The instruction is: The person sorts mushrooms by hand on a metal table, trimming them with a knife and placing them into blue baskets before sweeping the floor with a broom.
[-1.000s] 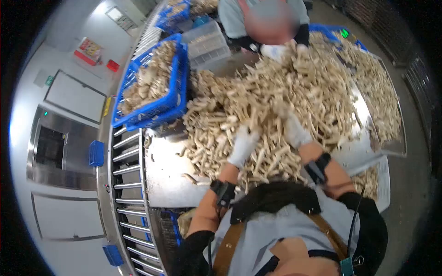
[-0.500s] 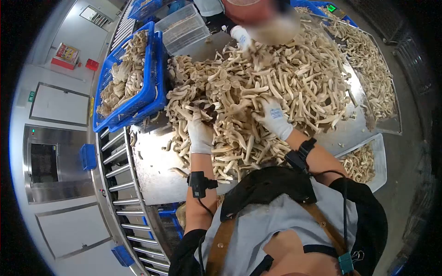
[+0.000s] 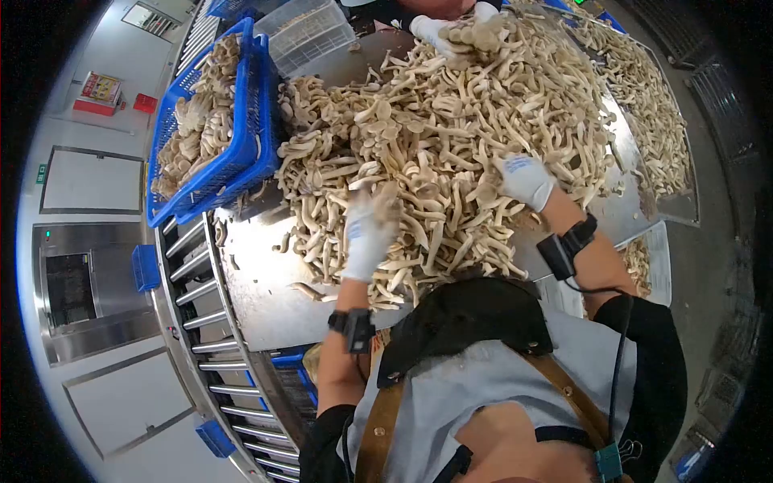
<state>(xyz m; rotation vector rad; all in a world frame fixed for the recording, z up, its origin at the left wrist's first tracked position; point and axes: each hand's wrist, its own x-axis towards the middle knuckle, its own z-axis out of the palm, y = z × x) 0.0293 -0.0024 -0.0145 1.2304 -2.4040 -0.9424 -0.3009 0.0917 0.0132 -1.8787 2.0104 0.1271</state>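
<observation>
Stainless steel fills this sorting room, where a metal table (image 3: 266,298) carries a sprawling heap of pale long-stemmed mushrooms (image 3: 451,137) beside a roller conveyor (image 3: 201,322). A person in a grey shirt and brown straps leans over the near edge, both hands in white gloves and both forearms wearing small black strapped devices. The left hand (image 3: 366,233) is lifted just above the near slope of the heap, blurred, with what looks like a mushroom or two at its fingertips; whether the fingers are closed on them cannot be told from this view. The right hand (image 3: 525,179) lies palm down on the right side of the heap, fingers curled into the stems as if gathering a bunch, though how firmly it grips is hidden by the mushrooms around it. A blue crate (image 3: 213,121), tilted on the table's left edge and partly filled with mushrooms, sits within easy reach of the left hand, a placement that suggests it serves as a supply or receiving bin. A clear plastic bin (image 3: 310,36) stands behind it. At the far side, a co-worker's gloved hand (image 3: 431,30) rests on the same pile. More mushrooms spread over a metal tray (image 3: 644,97) to the right.
</observation>
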